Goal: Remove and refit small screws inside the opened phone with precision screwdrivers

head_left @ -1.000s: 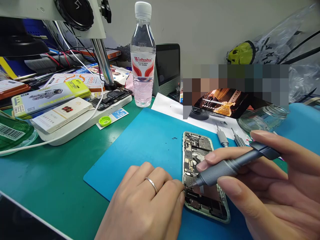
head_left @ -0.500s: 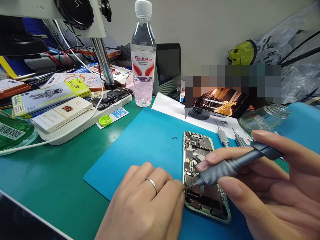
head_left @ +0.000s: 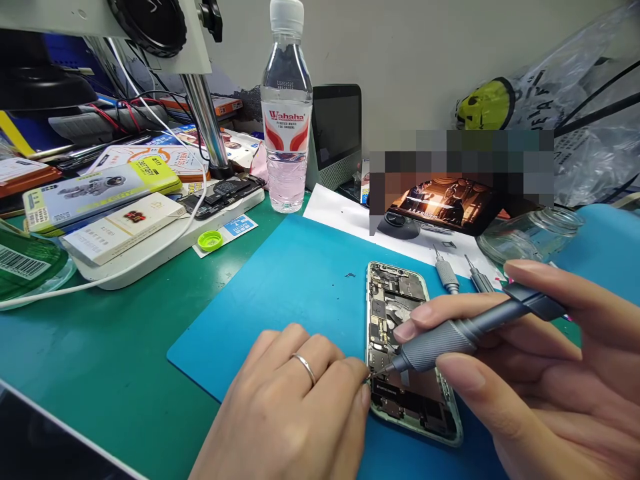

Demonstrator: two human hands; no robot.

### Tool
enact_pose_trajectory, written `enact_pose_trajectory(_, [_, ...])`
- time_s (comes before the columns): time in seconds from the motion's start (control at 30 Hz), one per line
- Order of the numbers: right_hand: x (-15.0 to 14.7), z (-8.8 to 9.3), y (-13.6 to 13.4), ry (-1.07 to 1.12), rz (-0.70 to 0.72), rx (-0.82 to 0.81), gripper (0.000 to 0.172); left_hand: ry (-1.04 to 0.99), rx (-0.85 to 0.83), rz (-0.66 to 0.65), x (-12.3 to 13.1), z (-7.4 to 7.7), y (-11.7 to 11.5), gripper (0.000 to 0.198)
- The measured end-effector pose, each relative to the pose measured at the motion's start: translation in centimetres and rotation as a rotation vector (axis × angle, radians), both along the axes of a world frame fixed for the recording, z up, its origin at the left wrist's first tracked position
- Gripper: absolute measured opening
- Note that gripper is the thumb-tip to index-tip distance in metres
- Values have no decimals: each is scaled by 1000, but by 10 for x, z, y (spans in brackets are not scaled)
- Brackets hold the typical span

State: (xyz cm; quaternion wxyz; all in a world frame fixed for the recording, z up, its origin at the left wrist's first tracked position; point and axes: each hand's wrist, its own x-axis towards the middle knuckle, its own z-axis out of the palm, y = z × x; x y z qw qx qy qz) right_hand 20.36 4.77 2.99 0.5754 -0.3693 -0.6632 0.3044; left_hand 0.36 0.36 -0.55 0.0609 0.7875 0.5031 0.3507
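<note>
Very little is changing from the frame half a second before: both hands are keeping their places, the tool tip is staying at the same spot, and only the scene playing on the propped phone screen (head_left: 443, 203) behind is showing a different picture. The left hand (head_left: 295, 400), wearing a ring (head_left: 303, 367), is lying knuckles-up on the blue mat (head_left: 280, 287) with its fingers curled down and their tips meeting the left edge of the opened phone (head_left: 395, 293); whether they are pinching anything there cannot be told. The right hand (head_left: 540, 380) is gripping a grey screwdriver (head_left: 450, 337) like a pen, thumb below, forefinger along the knurled barrel, another finger resting on the end cap, and is slanting it down leftward so the tip is touching the phone's lower left part, just beside the left fingertips. The phone is lying flat on the mat between the hands, back removed, boards, connectors and a dark lower section exposed inside its pale metal frame. Two spare drivers (head_left: 445, 273) are lying just beyond it, near a glass jar (head_left: 530, 237); a water bottle (head_left: 287, 127) is standing upright farther back.
</note>
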Motion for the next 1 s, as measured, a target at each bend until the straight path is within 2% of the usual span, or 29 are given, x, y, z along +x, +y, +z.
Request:
enact_pose_trajectory(0.23, [0,0,-1,9,-1,1,62,91,36,-77,-10,0,5,18])
enact_pose_trajectory(0.33, [0,-2,1,11,-55,16,59,60,11,-31,-10,0,5,17])
enact_pose_trajectory(0.43, [1,-2,4,-13,-147,55,56,99,41,-75,-9,0,4,15])
enact_pose_trajectory(0.57, [3,-4,5,-84,-209,83,57,217,27,-128,-8,2,6,32])
enact_pose_trajectory(0.73, [6,-7,2,-142,-154,91,59,344,21,-238,-8,3,9,48])
enact_pose_trajectory(0.93, [6,-10,2,-168,-93,83,62,349,-15,-155,-4,3,6,50])
enact_pose_trajectory(1.0, [6,-10,2,-177,-84,104,63,355,-25,-163,-4,2,6,49])
